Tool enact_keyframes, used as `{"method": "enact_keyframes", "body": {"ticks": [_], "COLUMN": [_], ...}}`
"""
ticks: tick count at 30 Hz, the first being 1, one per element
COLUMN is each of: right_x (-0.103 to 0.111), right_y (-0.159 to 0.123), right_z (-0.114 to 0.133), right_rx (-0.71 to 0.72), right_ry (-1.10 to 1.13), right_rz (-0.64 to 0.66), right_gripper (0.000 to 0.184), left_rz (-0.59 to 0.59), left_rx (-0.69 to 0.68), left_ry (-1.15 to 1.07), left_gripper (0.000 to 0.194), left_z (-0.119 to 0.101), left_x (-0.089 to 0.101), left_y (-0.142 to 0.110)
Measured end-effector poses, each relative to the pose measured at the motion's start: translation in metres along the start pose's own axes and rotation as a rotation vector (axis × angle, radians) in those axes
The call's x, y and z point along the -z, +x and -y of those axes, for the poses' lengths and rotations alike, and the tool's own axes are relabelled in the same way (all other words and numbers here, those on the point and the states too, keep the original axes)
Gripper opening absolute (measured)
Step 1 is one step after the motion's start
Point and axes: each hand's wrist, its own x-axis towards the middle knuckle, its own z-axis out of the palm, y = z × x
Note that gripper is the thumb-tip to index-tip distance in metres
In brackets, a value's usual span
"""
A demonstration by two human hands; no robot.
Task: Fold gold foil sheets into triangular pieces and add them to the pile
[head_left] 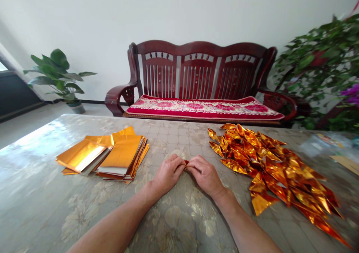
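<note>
Between both hands, mid-table (94, 204), one small piece of gold foil paper (186, 163): left hand (168, 170) and right hand (206, 174) each pinch an end, fingertips nearly touching. Risks: pulling too hard could tear the thin foil; a loose pinch could let the fold spring open. A forearm swinging wide could knock the flat stack (120, 152), fanned and uneven, or crush the folded pile (269, 163) on the right. Plastic bag (325, 144) at far right: print too blurred to read. No other writing legible.

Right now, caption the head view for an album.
Left hand and right hand pinch a foil piece between stacked sheets and a heap of folded foil.
</note>
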Motion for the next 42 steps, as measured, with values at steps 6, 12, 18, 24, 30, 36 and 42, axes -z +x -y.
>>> {"method": "enact_keyframes", "body": {"ticks": [6, 12, 18, 24, 30, 36, 42], "right_x": [0.0013, 0.0023, 0.0016, 0.0003, 0.0008, 0.0019, 0.0021], "right_y": [0.0001, 0.0012, 0.0019, 0.0015, 0.0041, 0.0042, 0.0036], "right_z": [0.0015, 0.0043, 0.0023, -0.0020, -0.0032, -0.0001, 0.0028], "right_rx": [-0.028, -0.024, -0.033, -0.053, -0.067, -0.065, -0.074], "right_ry": [0.012, 0.036, 0.079, 0.121, 0.149, 0.112, 0.070], "right_rz": [0.000, -0.011, -0.011, -0.030, -0.015, 0.032, 0.036], "right_gripper": [0.016, 0.015, 0.015, 0.015, 0.015, 0.015, 0.015], "left_rz": [0.010, -0.007, -0.023, -0.031, -0.036, -0.018, 0.005], "left_rx": [-0.008, -0.010, -0.020, 0.000, 0.025, 0.015, 0.016], "left_ry": [-0.024, -0.014, 0.000, -0.008, -0.030, -0.037, -0.036], "left_gripper": [0.020, 0.021, 0.022, 0.016, 0.015, 0.017, 0.019], "left_z": [0.0003, -0.0003, -0.0003, -0.0003, -0.0009, -0.0021, -0.0031], "left_x": [-0.0003, -0.0001, -0.0004, -0.0008, -0.0012, -0.0001, 0.0026], "left_y": [0.0007, 0.0001, 0.0008, 0.0014, 0.0011, 0.0015, 0.0029]}}
